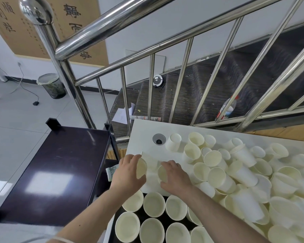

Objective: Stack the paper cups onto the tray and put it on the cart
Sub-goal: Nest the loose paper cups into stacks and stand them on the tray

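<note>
While gripping cups, both hands curled.

A loose heap of cups is found right of the right hand's fingers. Upright cups are set in the tray below both hands; the cart lies left of the left hand's fingers.

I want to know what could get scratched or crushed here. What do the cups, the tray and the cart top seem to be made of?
Cups: thin white paper, matte, with rolled rims; probably easy to crush.
Tray: black and smooth, likely plastic, though little of it shows between the cups.
Cart top: dark, glossy, mirror-like reflections; perhaps lacquered board or glass, so scratches would show.
</note>
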{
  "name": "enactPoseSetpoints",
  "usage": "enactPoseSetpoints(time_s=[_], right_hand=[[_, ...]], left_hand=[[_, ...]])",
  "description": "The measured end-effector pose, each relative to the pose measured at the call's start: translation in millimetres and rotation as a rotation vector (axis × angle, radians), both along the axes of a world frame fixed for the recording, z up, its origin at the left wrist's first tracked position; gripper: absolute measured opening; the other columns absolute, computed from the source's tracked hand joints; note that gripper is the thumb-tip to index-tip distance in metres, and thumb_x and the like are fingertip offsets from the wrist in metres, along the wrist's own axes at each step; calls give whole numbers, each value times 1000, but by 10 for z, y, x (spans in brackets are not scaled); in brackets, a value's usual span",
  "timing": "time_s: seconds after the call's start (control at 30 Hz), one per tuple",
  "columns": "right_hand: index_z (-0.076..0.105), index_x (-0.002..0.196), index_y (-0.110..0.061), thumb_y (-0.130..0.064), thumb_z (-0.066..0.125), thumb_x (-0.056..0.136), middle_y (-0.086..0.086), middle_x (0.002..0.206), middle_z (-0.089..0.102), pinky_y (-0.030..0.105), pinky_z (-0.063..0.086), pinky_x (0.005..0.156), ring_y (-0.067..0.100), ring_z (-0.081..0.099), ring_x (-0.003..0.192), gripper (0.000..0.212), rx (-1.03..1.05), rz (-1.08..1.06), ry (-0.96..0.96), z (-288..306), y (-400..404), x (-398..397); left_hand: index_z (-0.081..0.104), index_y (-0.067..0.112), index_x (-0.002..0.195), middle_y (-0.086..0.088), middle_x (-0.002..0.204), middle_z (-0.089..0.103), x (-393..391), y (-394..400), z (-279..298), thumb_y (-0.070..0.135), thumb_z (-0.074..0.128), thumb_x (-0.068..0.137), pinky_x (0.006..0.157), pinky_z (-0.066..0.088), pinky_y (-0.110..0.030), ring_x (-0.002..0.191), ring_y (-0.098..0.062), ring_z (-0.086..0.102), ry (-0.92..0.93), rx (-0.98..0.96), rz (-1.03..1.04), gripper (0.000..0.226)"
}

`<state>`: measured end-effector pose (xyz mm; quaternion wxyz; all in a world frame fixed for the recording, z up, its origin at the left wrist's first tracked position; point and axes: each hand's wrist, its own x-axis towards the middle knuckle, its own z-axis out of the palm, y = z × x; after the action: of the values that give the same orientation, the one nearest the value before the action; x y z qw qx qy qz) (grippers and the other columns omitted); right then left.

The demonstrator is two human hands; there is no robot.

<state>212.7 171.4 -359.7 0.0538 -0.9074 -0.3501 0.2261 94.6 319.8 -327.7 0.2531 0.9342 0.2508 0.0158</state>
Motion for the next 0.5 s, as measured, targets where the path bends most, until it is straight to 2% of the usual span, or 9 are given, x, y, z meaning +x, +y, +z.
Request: enactPoseSetpoints(time_s=[0.13,0.27,0.4,0.5], right_hand=[[30,145,-26,-33,59,83,-5,140,33,34,47,93,17,35,128,69,146,-23,-17,176,-95,-44],[31,145,-29,-34,61,82,-10,140,33,31,45,94,12,33,130,70,255,14,1,431,-181,-155],[34,144,-32,-37,64,81,-12,135,36,27,43,92,8,35,127,70,323,71,15,646,-255,-348],[35,143,-33,-41,67,81,-12,134,36,27,43,93,7,36,126,71,298,133,34,744,-305,-510]], left_hand=[[34,29,140,9,137,37,-184,18,108,38,67,79,91,43,-28,130,-17,32,-119,-26,11,70],[36,30,139,11,135,39,-369,19,206,38,69,77,87,47,-31,127,-15,35,-180,-13,7,71],[36,31,139,11,135,39,-509,-40,275,41,70,77,89,45,-29,127,-13,36,-186,-7,-29,72],[33,32,140,13,135,39,-596,-83,274,43,70,76,93,44,-29,128,-11,35,-167,-26,-57,75]])
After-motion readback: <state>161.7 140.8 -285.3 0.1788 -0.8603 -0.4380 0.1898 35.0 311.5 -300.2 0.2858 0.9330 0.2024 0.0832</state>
